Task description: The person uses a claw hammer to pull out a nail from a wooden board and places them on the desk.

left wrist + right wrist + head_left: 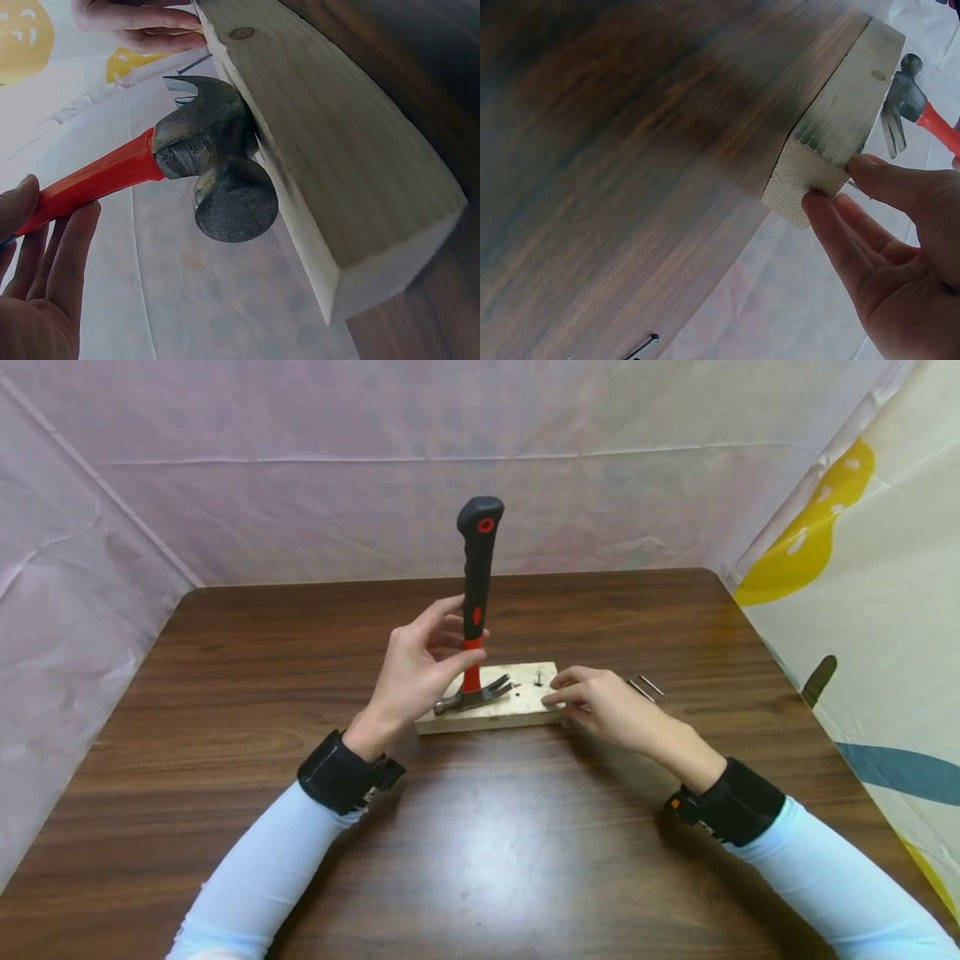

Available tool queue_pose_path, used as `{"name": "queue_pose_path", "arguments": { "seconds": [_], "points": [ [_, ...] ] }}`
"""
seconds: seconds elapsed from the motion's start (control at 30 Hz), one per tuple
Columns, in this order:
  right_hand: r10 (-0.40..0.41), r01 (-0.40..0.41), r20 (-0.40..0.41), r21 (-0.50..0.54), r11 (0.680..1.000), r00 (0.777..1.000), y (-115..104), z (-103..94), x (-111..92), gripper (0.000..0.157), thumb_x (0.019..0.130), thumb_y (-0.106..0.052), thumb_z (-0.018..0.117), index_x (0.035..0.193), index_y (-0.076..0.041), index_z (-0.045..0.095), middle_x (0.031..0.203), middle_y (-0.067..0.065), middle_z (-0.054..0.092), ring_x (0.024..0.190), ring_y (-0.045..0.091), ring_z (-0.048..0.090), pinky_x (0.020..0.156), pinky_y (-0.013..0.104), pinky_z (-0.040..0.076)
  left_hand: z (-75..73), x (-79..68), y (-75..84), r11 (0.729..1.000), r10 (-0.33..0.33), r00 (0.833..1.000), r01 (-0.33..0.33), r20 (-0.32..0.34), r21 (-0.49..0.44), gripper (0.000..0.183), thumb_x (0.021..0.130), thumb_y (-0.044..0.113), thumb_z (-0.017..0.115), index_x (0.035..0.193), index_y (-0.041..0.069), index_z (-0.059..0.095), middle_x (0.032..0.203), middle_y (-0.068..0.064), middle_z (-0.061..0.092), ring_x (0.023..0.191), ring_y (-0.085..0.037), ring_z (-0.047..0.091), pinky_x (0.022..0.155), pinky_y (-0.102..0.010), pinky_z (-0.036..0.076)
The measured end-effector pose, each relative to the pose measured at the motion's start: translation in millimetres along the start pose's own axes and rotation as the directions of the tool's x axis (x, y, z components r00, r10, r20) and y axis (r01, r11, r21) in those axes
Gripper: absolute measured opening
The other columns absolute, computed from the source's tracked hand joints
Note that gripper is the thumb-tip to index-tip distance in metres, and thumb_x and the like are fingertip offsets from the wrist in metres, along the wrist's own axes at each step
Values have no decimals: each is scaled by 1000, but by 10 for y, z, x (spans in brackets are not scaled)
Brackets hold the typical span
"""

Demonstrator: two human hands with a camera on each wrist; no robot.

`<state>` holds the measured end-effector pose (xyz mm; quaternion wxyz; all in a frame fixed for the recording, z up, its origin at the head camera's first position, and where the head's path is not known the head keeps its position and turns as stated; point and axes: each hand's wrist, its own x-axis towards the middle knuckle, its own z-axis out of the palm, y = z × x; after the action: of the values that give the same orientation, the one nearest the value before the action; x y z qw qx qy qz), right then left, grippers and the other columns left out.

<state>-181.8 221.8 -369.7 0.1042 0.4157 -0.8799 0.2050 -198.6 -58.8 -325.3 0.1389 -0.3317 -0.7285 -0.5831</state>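
Note:
A claw hammer (477, 577) with a black and red handle stands upright, its head down on a pale wooden block (487, 723). My left hand (416, 664) holds the lower red part of the handle between thumb and fingers. In the left wrist view the hammer head (206, 135) lies against the block's top face, with its claw turned toward the far end. One nail (538, 677) sticks up from the block, right of the claw. At the block's right end, my right hand (611, 703) grips the corner, its thumb (885, 180) and bent fingers touching the wood.
Two loose nails (651, 685) lie on the brown wooden table (225, 710), just beyond the right hand. Small dark holes or marks show in the block's top. A pale sheet (337, 510) hangs behind the table, and a patterned one (892, 635) hangs along the right side.

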Motion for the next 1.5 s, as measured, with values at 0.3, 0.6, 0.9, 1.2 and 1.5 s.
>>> {"name": "queue_pose_path", "arguments": {
  "seconds": [0.3, 0.6, 0.9, 1.2, 1.5],
  "points": [
    [31, -30, 37, -10, 999, 999, -14, -25, -6, 29, 82, 6, 75, 107, -8, 75, 110, 11, 63, 95, 23, 66, 78, 28, 52, 137, 95, -2, 998, 26, 999, -29, 38, 56, 58, 81, -4, 79, 132, 14, 60, 97, -1, 69, 82, -15, 69, 69, -26, 55],
    [52, -49, 79, -39, 998, 996, -28, -59, -3, 31, 83, 5, 72, 111, -9, 74, 114, 9, 63, 97, 21, 65, 79, 28, 52, 217, 165, 5, 995, 25, 998, -30, 56, 92, 58, 82, -1, 79, 134, 14, 59, 98, 3, 67, 84, -11, 68, 71, -24, 55],
    [64, -60, 91, -37, 998, 994, -24, -47, -12, 32, 85, 3, 71, 114, -11, 74, 117, 8, 62, 100, 22, 65, 81, 31, 51, 278, 223, 0, 994, 17, 997, -25, 76, 107, 59, 82, -1, 79, 135, 14, 58, 100, 0, 68, 85, -14, 68, 70, -24, 54],
    [72, -69, 92, -41, 997, 993, -5, -45, -43, 33, 84, 1, 72, 114, -12, 74, 118, 9, 62, 102, 23, 64, 83, 33, 51, 338, 278, 7, 993, 26, 995, -37, 97, 112, 60, 82, 0, 79, 136, 13, 57, 99, -2, 68, 84, -14, 68, 67, -23, 55],
    [76, -73, 85, -33, 997, 994, -8, -50, -61, 32, 84, 0, 71, 113, -13, 74, 118, 9, 62, 104, 24, 64, 85, 34, 50, 385, 310, -8, 991, 29, 994, -43, 107, 130, 59, 82, 0, 79, 136, 12, 56, 101, -2, 67, 84, -15, 68, 67, -21, 54]
  ]
}}
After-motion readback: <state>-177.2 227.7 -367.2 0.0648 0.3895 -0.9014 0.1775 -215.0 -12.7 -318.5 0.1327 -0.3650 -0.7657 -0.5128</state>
